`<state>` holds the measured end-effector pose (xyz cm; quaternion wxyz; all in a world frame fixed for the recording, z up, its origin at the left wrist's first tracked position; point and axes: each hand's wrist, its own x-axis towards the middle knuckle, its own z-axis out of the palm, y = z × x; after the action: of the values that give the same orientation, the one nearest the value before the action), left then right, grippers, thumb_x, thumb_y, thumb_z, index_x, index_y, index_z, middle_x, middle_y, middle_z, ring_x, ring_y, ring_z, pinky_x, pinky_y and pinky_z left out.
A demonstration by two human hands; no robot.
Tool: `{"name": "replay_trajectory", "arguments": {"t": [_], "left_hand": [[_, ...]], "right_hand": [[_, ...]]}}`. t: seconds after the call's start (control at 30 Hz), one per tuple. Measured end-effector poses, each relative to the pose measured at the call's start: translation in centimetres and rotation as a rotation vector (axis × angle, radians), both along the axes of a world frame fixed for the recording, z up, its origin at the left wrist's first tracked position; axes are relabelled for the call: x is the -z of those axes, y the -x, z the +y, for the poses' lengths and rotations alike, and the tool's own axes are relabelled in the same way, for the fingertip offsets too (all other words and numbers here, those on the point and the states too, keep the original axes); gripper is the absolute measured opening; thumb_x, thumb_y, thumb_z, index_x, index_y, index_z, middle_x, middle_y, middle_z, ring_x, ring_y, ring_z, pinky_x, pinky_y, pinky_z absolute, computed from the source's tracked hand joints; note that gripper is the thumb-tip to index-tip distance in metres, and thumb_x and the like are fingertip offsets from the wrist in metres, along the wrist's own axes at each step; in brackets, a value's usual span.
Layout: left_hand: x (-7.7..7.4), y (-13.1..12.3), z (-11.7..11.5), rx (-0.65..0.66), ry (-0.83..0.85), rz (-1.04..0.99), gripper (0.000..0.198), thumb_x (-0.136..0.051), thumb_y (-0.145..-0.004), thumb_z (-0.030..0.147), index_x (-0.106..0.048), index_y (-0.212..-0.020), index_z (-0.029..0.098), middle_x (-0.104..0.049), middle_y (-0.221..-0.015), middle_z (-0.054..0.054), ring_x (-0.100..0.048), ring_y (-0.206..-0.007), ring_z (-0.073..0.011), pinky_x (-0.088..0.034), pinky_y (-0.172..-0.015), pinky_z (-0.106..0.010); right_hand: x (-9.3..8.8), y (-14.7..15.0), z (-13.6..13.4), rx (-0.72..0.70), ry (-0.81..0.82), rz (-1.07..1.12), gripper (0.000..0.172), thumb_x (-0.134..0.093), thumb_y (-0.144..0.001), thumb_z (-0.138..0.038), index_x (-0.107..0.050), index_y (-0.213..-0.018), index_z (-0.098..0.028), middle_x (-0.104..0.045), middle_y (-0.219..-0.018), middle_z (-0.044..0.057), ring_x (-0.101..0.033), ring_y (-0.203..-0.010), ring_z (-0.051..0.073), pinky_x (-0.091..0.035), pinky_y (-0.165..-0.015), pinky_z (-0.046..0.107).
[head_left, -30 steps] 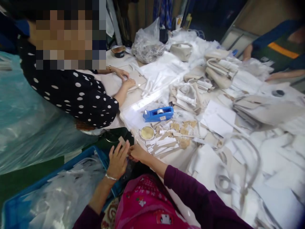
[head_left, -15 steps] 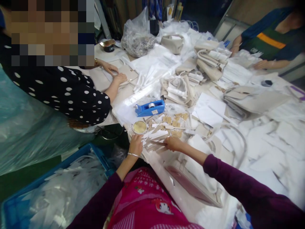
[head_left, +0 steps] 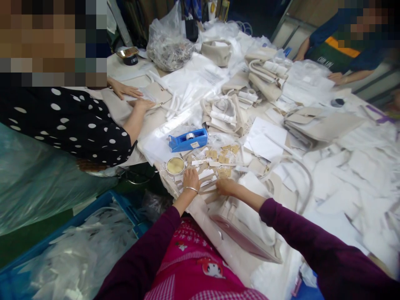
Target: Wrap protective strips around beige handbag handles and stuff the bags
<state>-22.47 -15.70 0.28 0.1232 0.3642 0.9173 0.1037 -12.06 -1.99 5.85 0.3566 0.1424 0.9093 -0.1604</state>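
Note:
Close to the table's near edge, my left hand (head_left: 191, 180) is over a pile of white and beige strips (head_left: 206, 177), fingers bent down and closed; whatever lies between them is hidden. My right hand (head_left: 227, 187) is closed on one end of a narrow beige strip (head_left: 208, 192), which points toward my left hand. A round tin with a yellowish surface (head_left: 175, 166) sits just left of my left hand. Brown tags with strings (head_left: 223, 158) lie beyond the strips. Under my right forearm, a beige handbag (head_left: 246, 233) rests on its side.
Behind the tin stands a blue tape dispenser (head_left: 188, 140). Beige bags (head_left: 223, 114) and white sheets (head_left: 265, 137) cover much of the table. A co-worker's hands (head_left: 137, 98) press on a bag at left; another person (head_left: 337, 62) works at far right. A blue crate (head_left: 108, 200) holds plastic scraps.
My left hand has moved right, from beside the tin onto the strips, closer to my right hand. The right hand keeps its grip on the strip. The whole view has shifted slightly.

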Motion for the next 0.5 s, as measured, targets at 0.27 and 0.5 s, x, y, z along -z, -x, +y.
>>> {"name": "replay_trajectory", "arguments": {"t": [0.27,0.5], "left_hand": [[-0.4,-1.1,0.0,0.128,-0.003,0.000,0.024,-0.057,-0.073,0.015,-0.056,-0.096,0.009,-0.054,-0.107,-0.021,-0.045,-0.108,-0.0347,-0.038,-0.088,-0.046],[0.3,0.8,-0.2,-0.115,-0.431,-0.547,0.019,-0.055,-0.065,0.009,-0.057,-0.082,0.015,-0.058,-0.099,-0.015,-0.045,-0.113,-0.0337,-0.028,-0.103,-0.051]], "right_hand": [[-0.4,0.0,1.1,0.026,-0.005,-0.003,0.028,-0.053,-0.080,-0.013,-0.068,-0.104,-0.012,-0.066,-0.110,0.019,-0.062,-0.106,0.030,-0.048,-0.088,0.039],[-1.1,0.6,2.4,0.213,0.030,0.100,0.031,-0.044,-0.082,-0.008,-0.068,-0.101,-0.012,-0.067,-0.107,0.018,-0.062,-0.103,0.027,-0.046,-0.086,0.036]]}}
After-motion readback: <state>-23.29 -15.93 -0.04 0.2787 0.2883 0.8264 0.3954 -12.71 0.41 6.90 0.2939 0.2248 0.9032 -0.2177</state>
